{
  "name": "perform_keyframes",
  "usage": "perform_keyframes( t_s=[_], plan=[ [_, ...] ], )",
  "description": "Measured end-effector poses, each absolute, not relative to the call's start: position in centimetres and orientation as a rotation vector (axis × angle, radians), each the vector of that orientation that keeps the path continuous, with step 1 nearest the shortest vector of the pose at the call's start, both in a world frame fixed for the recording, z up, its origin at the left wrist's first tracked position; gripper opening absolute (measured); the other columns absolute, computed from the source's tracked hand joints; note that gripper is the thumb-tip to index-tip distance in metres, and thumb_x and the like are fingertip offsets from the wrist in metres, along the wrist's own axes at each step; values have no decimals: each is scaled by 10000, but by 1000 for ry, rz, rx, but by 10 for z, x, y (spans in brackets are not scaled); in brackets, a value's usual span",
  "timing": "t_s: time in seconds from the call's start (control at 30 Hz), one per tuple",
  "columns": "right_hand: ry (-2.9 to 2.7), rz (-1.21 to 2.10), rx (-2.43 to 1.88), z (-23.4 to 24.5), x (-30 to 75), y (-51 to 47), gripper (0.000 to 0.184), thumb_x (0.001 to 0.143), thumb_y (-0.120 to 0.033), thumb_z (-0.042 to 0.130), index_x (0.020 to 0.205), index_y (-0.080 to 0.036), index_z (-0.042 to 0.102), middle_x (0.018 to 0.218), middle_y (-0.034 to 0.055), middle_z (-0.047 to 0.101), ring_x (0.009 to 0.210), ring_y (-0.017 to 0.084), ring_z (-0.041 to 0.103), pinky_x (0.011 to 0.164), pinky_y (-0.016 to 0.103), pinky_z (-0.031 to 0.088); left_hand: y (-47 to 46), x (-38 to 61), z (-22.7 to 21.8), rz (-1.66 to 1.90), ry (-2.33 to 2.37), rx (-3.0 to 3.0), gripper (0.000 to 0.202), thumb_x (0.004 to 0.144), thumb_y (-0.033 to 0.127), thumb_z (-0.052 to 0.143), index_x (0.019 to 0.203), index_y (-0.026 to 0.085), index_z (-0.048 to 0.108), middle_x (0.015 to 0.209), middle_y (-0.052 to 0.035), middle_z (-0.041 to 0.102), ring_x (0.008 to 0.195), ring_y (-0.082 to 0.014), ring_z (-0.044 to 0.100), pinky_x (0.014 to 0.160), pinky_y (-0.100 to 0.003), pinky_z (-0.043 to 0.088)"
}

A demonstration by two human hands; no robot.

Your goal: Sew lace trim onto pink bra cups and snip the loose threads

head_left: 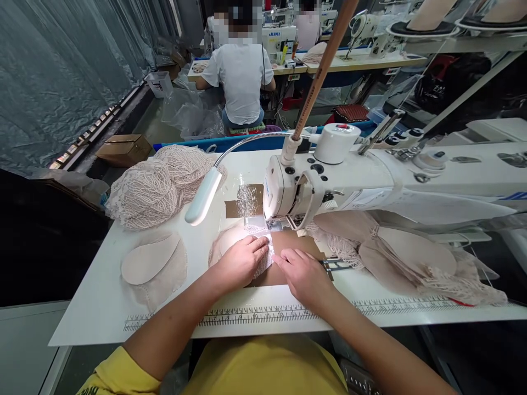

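Observation:
A pale mesh fabric piece lies at the needle end of a white sewing machine. My left hand presses its bunched fingers onto this fabric, just in front of the presser foot. Beside it, my right hand has its thumb and bent fingers closed at the fabric's right edge. What is between the fingertips is partly covered. To the left of the needle, a beige cup-shaped piece joins the work and is partly under my left hand. Brown tape covers the machine bed around it.
A heap of beige lace bundles sits at back left, with a loose cup piece nearer. Stacked beige pieces lie right of the needle. A bendy lamp arches over the table. A printed ruler runs along the front edge. A co-worker sits ahead.

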State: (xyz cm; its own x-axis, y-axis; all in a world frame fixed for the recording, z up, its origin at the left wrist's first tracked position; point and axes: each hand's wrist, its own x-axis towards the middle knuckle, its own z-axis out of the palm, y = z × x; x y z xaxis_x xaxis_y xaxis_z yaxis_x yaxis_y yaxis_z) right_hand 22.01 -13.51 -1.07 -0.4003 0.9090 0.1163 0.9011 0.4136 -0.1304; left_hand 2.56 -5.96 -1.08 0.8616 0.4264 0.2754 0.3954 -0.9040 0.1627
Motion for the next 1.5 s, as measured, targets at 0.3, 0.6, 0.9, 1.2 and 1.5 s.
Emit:
perform_keyframes(
  t_s=[0.3, 0.6, 0.9, 1.2, 1.5],
  plan=[
    [-2544, 161, -1680, 3, 219, -114, 268, 829, -59, 470, 978, -183, 655, 852, 59, 606, 781, 192, 505, 676, 308, 338, -39, 26, -10, 329, 619, 2980, 412, 825, 80, 476, 1223, 64, 584, 1313, -167, 566, 1050, -264, 571, 855, -393, 512],
    [-2505, 133, -1770, 0, 216, -99, 334, 846, -61, 428, 1068, -177, 649, 875, 77, 612, 746, 191, 506, 636, 316, 326, -14, 27, -12, 306, 613, 3007, 403, 852, 103, 492, 1248, 90, 563, 1317, -156, 563, 1025, -250, 563, 866, -388, 487],
    [-2520, 53, -1743, -4, 218, -98, 393, 838, -33, 437, 1150, -170, 631, 911, 83, 633, 785, 196, 527, 627, 314, 330, -20, 22, -8, 386, 513, 2996, 334, 917, 111, 439, 1203, 125, 611, 1263, -97, 613, 1005, -232, 534, 880, -377, 475],
    [-2442, -3, -1794, -6, 218, -91, 490, 811, -49, 451, 1248, -206, 605, 942, 61, 653, 726, 168, 529, 591, 286, 331, 1, 23, -15, 385, 570, 2967, 384, 906, 107, 439, 1260, 153, 580, 1266, -97, 612, 933, -224, 524, 816, -368, 460],
    [-2343, -19, -1735, -16, 223, -92, 414, 869, -128, 450, 1220, -248, 634, 923, 36, 655, 720, 155, 540, 577, 279, 333, 5, 26, -16, 344, 671, 2981, 399, 885, 124, 471, 1270, 148, 572, 1220, -98, 625, 936, -240, 511, 824, -374, 450]
  ],
)
